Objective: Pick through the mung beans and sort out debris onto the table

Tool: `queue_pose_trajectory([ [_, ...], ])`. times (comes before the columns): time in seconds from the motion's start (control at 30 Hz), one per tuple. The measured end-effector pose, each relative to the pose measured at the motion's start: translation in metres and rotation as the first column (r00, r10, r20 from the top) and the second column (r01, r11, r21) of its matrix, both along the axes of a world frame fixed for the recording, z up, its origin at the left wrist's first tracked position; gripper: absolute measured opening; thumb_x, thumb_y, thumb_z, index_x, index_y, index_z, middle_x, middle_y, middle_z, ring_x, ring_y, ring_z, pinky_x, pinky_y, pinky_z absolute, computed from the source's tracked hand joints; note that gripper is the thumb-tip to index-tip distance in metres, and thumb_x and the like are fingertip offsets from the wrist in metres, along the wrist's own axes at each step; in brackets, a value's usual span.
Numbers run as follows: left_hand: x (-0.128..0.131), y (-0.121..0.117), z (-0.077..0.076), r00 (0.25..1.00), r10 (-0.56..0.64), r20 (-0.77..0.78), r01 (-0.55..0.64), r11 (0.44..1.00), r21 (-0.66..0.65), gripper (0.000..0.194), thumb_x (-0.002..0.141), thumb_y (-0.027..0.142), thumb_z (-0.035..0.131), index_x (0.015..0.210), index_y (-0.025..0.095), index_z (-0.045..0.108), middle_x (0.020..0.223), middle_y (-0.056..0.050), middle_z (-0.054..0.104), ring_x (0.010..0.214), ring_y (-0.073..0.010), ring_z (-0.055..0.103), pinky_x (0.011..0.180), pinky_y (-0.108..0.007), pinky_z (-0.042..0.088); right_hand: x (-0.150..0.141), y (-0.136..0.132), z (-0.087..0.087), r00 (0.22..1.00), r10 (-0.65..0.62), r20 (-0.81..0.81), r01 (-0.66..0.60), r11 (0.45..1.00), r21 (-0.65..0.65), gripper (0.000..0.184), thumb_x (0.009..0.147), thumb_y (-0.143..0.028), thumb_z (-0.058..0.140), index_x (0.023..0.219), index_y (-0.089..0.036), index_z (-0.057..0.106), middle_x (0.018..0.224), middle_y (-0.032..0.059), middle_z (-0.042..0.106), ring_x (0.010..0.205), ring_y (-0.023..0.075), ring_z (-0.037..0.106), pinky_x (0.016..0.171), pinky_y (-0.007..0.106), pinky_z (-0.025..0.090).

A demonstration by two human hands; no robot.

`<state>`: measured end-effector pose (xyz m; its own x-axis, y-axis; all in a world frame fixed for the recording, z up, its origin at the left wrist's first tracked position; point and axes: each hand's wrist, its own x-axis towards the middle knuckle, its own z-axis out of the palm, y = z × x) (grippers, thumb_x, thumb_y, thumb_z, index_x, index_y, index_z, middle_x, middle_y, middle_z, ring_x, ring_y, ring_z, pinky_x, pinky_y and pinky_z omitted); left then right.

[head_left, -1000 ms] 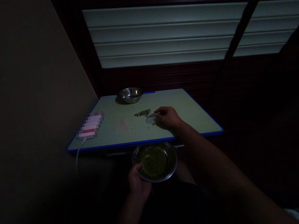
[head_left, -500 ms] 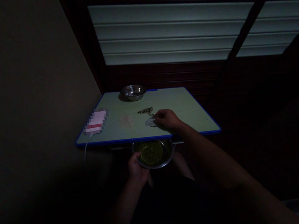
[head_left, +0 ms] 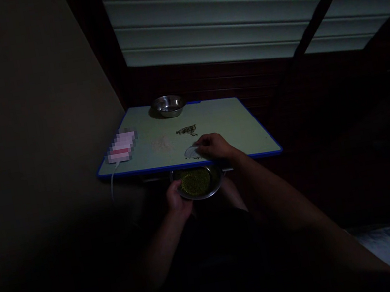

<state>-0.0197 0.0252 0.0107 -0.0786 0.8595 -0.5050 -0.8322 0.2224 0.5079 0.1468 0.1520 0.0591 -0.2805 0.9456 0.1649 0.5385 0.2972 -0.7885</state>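
Note:
My left hand (head_left: 179, 201) grips the left rim of a metal bowl (head_left: 208, 195), thumb over the edge. Small green beans (head_left: 195, 182), which look like mung beans, lie in this bowl, just under the table's front edge. Over the tabletop, my right hand (head_left: 216, 146) pinches a thin, pale, round-edged piece (head_left: 192, 152) that lies almost flat; its exact kind is unclear. Dark grains sit along the near edge of that piece. Farther back is a small pile of dark brownish beans or grains (head_left: 187, 131), apart from my fingers.
The pale table (head_left: 227, 115) has a blue rim. A second metal bowl (head_left: 169, 107) stands at its back left. At the left edge lies a blurred pinkish device (head_left: 122, 146) with a white cable (head_left: 112, 183). Pale crumbs or powder (head_left: 162, 144) are spread mid-left. A wall rises on the left.
The camera has tipped downward, so everything sits higher in view. My right hand has drawn the pale piece slightly nearer the front edge, with dark grains before it. My left hand still holds the bowl.

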Motion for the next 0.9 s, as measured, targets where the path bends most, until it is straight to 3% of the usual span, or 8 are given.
queue_pose_trajectory([
  [0.47, -0.009, 0.008, 0.004, 0.998, -0.041, 0.043, 0.043, 0.998, -0.055, 0.042, 0.069, 0.012, 0.055, 0.108, 0.011, 0.07, 0.084, -0.009, 0.076, 0.083, -0.0248, 0.071, 0.08, -0.038, 0.056, -0.007, -0.017, 0.005, 1.0, -0.001, 0.014, 0.001, 1.0, -0.014, 0.026, 0.071, -0.025, 0.073, 0.096, -0.017, 0.074, 0.083, 0.0032, 0.072, 0.07, 0.0125, 0.059, 0.067, 0.025, 0.045],
  [0.77, -0.022, 0.014, 0.003, 0.987, -0.159, -0.023, 0.157, 0.984, -0.082, 0.029, 0.067, 0.013, 0.056, 0.091, 0.011, 0.072, 0.082, -0.01, 0.076, 0.084, -0.0244, 0.071, 0.083, -0.037, 0.056, -0.008, -0.023, 0.009, 0.998, 0.025, -0.053, -0.027, 0.999, -0.045, 0.026, 0.07, -0.025, 0.074, 0.094, -0.018, 0.075, 0.078, 0.0008, 0.069, 0.068, 0.011, 0.057, 0.065, 0.023, 0.042],
  [0.9, -0.022, 0.013, 0.004, 0.989, -0.147, -0.029, 0.144, 0.984, -0.101, 0.034, 0.067, 0.011, 0.056, 0.097, 0.01, 0.073, 0.081, -0.011, 0.076, 0.082, -0.026, 0.071, 0.083, -0.039, 0.056, -0.007, -0.026, 0.008, 0.996, 0.062, -0.068, -0.065, 0.997, -0.034, 0.025, 0.072, -0.026, 0.072, 0.096, -0.019, 0.075, 0.078, 0.0005, 0.069, 0.068, 0.0108, 0.057, 0.065, 0.023, 0.042],
])
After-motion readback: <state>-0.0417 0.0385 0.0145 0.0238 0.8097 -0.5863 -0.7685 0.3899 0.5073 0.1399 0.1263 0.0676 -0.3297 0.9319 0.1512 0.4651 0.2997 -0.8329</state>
